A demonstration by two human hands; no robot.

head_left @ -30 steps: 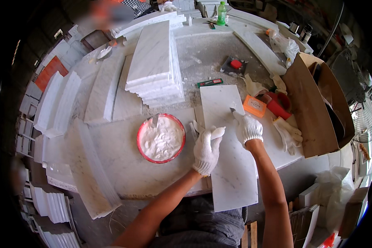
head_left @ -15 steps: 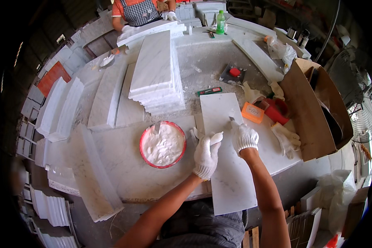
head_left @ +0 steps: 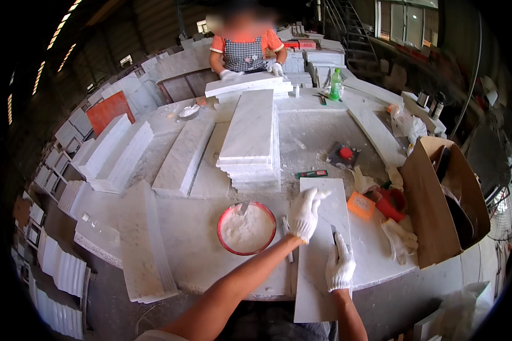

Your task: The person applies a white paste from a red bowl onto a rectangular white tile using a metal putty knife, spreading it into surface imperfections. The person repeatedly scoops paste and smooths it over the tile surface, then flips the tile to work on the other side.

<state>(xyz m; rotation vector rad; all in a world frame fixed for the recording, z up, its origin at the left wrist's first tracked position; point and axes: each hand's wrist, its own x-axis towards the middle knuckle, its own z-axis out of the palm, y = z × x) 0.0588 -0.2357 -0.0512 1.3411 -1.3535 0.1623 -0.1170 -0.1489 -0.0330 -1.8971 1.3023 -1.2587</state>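
Note:
A long white marble slab (head_left: 323,295) lies lengthwise in front of me, its near end overhanging the table edge. My left hand (head_left: 305,216), in a white knitted glove, is over its far half with the fingers stretched out to the right. Whether they touch the slab I cannot tell. My right hand (head_left: 340,267), also gloved, is lower on the slab's right side, closed round a small putty knife (head_left: 333,229) with a dark blade pointing away. To the left stands a red-rimmed bowl (head_left: 246,230) of white paste, with another blade stuck in it.
Stacked marble slabs (head_left: 247,128) rise beyond the bowl. At right are an orange box (head_left: 360,205), a red tape roll (head_left: 391,204), spare gloves (head_left: 401,241) and a cardboard box (head_left: 426,204). Across the table a co-worker in a checked apron (head_left: 242,55) has gloved hands on slabs.
My left hand has moved up the slab, its fingers now stretched out. The right hand has drawn back toward me with the putty knife. My view has tilted up.

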